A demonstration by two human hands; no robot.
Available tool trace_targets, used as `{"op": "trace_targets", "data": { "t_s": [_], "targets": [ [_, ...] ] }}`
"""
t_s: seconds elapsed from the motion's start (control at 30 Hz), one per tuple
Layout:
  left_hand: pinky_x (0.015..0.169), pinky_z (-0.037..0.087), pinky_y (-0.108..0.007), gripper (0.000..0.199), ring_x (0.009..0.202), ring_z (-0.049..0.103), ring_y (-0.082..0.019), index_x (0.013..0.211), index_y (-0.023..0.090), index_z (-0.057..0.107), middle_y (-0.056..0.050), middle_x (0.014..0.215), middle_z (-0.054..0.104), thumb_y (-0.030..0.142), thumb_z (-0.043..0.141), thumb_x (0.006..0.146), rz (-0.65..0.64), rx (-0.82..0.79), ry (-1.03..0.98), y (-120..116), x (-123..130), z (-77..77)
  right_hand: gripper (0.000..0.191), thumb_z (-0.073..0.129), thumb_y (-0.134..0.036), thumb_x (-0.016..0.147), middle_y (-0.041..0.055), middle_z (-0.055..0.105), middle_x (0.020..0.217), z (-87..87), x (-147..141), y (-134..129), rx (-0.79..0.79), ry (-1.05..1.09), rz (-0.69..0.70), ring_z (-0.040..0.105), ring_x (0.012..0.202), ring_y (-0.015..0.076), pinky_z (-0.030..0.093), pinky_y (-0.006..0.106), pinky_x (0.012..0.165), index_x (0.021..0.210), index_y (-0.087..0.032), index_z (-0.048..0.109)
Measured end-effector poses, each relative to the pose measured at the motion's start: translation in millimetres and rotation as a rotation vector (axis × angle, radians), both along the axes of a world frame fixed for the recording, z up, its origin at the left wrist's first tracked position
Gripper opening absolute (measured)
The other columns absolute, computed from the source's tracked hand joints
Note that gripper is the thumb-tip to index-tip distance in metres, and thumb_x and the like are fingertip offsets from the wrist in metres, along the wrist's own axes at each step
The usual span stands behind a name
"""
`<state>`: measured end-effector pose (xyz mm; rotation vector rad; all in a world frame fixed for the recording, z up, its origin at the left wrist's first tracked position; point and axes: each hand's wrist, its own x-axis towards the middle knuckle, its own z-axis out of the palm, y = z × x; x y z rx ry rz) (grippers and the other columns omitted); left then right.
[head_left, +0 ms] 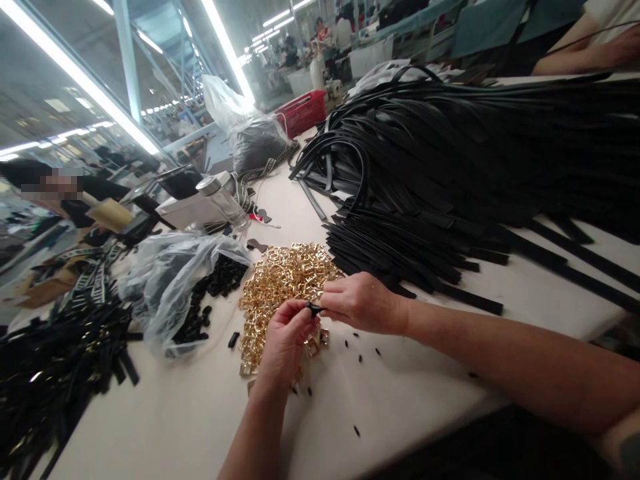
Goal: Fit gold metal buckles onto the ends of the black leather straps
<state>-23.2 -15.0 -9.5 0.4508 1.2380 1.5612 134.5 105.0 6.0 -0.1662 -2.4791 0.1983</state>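
Over the front edge of a pile of gold metal buckles (285,273), my two hands meet. My left hand (293,330) is closed, with thumb and fingers pinching a small black piece (313,309). Coming from the right, my right hand (363,303) is also closed, its fingertips on the other side of the same black piece. The exact shape of that piece is partly hidden by the fingers. Long black straps (400,247) lie in a big heap just behind my right hand.
A clear plastic bag (170,287) with small black loops lies left of the buckles. Black straps with gold fittings (50,387) cover the far left. Behind stand a glass jar (223,200) and a red basket (303,113). Small black bits dot the white table (190,413). A person's arm (575,50) shows top right.
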Motion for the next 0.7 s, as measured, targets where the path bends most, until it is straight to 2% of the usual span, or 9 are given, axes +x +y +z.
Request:
{"op": "trace_targets", "data": {
  "t_s": [0.2, 0.3, 0.37, 0.43, 0.5, 0.6, 0.7],
  "targets": [
    [0.059, 0.049, -0.016, 0.024, 0.060, 0.060, -0.008, 0.079, 0.015, 0.067, 0.000, 0.071, 0.065, 0.026, 0.084, 0.066, -0.142, -0.073, 0.114, -5.3, -0.1, 5.8, 0.030, 0.046, -0.033, 0.097, -0.0004, 0.060, 0.071, -0.9, -0.5, -0.5, 0.009, -0.072, 0.076, 0.047, 0.058, 0.0095, 0.021, 0.027, 0.053, 0.074, -0.017, 0.055],
    [0.059, 0.049, -0.017, 0.028, 0.059, 0.060, -0.008, 0.078, 0.015, 0.067, -0.001, 0.071, 0.066, 0.029, 0.086, 0.062, -0.099, -0.064, 0.141, -5.0, 1.2, 7.2, 0.027, 0.049, -0.035, 0.096, 0.0015, 0.064, 0.076, -3.5, -2.7, -1.8, -0.054, -0.107, 0.040, 0.054, 0.061, 0.0104, 0.025, 0.026, 0.054, 0.078, -0.016, 0.057],
    [0.059, 0.049, -0.017, 0.030, 0.059, 0.060, -0.008, 0.079, 0.016, 0.068, -0.001, 0.071, 0.067, 0.030, 0.087, 0.060, -0.058, -0.054, 0.178, -4.2, 2.4, 5.7, 0.023, 0.053, -0.038, 0.094, 0.0036, 0.068, 0.084, -3.1, -2.8, -3.8, -0.139, -0.138, 0.001, 0.059, 0.067, 0.0119, 0.031, 0.025, 0.056, 0.095, -0.015, 0.060],
    [0.059, 0.049, -0.017, 0.032, 0.060, 0.060, -0.009, 0.079, 0.017, 0.069, -0.001, 0.070, 0.068, 0.032, 0.088, 0.058, -0.041, -0.061, 0.200, -3.7, 4.4, 2.6, 0.039, 0.056, -0.042, 0.092, 0.0048, 0.071, 0.091, 0.3, -1.6, -7.4, -0.225, -0.184, -0.019, 0.063, 0.071, 0.0133, 0.035, 0.024, 0.058, 0.121, -0.016, 0.054],
    [0.062, 0.052, -0.020, 0.033, 0.063, 0.063, -0.012, 0.076, 0.019, 0.069, -0.002, 0.071, 0.069, 0.035, 0.089, 0.055, -0.061, -0.087, 0.210, -3.8, 7.5, -0.5, 0.054, 0.055, -0.046, 0.092, 0.0041, 0.071, 0.094, 6.3, -0.4, -12.0, -0.277, -0.251, -0.019, 0.065, 0.072, 0.0139, 0.036, 0.023, 0.057, 0.136, -0.019, 0.043],
    [0.062, 0.055, -0.028, 0.033, 0.069, 0.067, -0.021, 0.071, 0.023, 0.071, -0.003, 0.074, 0.072, 0.040, 0.089, 0.048, -0.061, -0.164, 0.300, -5.3, 12.6, -1.5, 0.052, 0.056, -0.048, 0.090, 0.0019, 0.071, 0.097, 17.6, -1.0, -16.1, -0.345, -0.323, 0.032, 0.066, 0.076, 0.0122, 0.037, 0.020, 0.055, 0.133, -0.020, 0.046],
    [0.054, 0.055, -0.036, 0.027, 0.073, 0.068, -0.029, 0.073, 0.031, 0.072, -0.001, 0.078, 0.074, 0.044, 0.085, 0.052, -0.019, -0.211, 0.441, -7.7, 14.9, 3.8, 0.036, 0.064, -0.038, 0.087, -0.0036, 0.070, 0.103, 31.2, -0.9, -12.8, -0.422, -0.362, 0.188, 0.065, 0.084, 0.0076, 0.040, 0.014, 0.060, 0.119, -0.023, 0.055]
  ]
}}
